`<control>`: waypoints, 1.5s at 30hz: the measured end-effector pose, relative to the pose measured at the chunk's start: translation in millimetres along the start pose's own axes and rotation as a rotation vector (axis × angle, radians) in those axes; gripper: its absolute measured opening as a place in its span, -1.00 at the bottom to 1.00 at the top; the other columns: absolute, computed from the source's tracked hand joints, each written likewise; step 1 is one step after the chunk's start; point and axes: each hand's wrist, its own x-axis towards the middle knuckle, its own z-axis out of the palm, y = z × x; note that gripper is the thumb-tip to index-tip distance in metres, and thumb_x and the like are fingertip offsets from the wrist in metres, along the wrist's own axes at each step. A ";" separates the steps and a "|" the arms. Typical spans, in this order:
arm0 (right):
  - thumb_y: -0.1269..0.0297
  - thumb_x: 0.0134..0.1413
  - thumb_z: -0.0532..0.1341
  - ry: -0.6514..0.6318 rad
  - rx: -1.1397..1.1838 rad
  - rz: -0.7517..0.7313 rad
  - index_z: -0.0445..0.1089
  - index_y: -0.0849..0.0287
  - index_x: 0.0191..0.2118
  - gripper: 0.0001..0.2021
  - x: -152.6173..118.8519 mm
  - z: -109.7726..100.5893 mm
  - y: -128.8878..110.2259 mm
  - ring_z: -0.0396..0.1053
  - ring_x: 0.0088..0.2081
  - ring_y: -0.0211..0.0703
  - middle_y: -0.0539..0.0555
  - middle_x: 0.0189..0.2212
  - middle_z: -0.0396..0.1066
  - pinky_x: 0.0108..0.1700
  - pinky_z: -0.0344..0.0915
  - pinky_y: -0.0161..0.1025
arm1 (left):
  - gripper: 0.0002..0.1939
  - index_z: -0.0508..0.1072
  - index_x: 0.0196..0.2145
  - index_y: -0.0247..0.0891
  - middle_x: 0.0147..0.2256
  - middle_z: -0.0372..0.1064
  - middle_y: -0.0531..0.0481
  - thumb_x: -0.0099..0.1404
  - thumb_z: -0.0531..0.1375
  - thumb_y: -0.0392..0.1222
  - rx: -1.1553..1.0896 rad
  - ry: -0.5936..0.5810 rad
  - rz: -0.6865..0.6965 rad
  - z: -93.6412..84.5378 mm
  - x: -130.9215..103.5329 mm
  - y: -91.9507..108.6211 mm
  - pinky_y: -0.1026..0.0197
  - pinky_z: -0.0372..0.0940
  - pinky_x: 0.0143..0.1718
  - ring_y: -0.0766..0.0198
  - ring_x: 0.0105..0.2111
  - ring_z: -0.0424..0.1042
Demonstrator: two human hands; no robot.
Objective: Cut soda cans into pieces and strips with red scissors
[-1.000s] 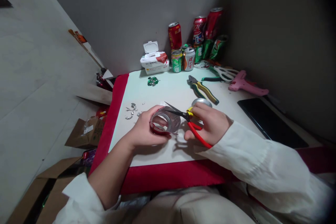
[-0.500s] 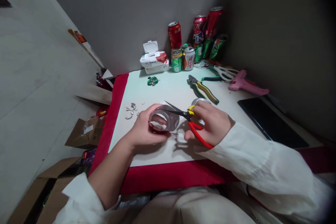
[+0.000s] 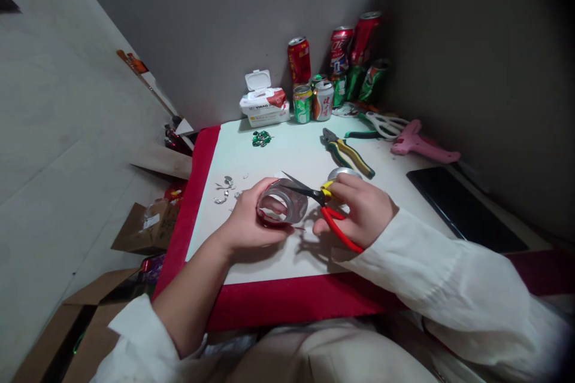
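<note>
My left hand [image 3: 249,221] is wrapped round a cut-open can [image 3: 296,206], whose open end and silvery inside face right. My right hand [image 3: 362,212] grips scissors [image 3: 335,224] with one red and one yellow handle. The dark blades are spread, with the lower one at the can's upper rim. Just behind my right hand lies a round silver piece [image 3: 344,174], partly hidden. Small silver scraps [image 3: 227,187] are scattered left of the can, and a small green pile [image 3: 261,138] sits farther back.
Pliers [image 3: 348,152] lie behind my right hand. Several cans [image 3: 323,102] and a wipes pack [image 3: 265,109] stand along the wall. A pink tool [image 3: 422,145] and a black tablet [image 3: 465,209] are at the right. Cardboard boxes [image 3: 146,227] stand left of the table.
The can and my left hand have shifted very slightly right. My right hand has moved a little left, its scissors still spread at the can's rim.
</note>
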 end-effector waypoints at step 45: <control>-0.42 0.07 0.10 -0.180 0.083 -0.032 0.24 0.13 -0.56 -0.37 5.0 -9.6 5.4 0.09 -0.49 -0.22 0.02 -0.55 0.20 -0.40 -0.04 -0.19 | -0.52 0.50 -0.17 -0.26 -0.36 0.54 -0.05 -0.08 0.49 -0.21 -0.152 -0.285 -0.101 -13.2 -1.4 -4.7 0.09 0.45 -0.17 0.13 -0.31 0.54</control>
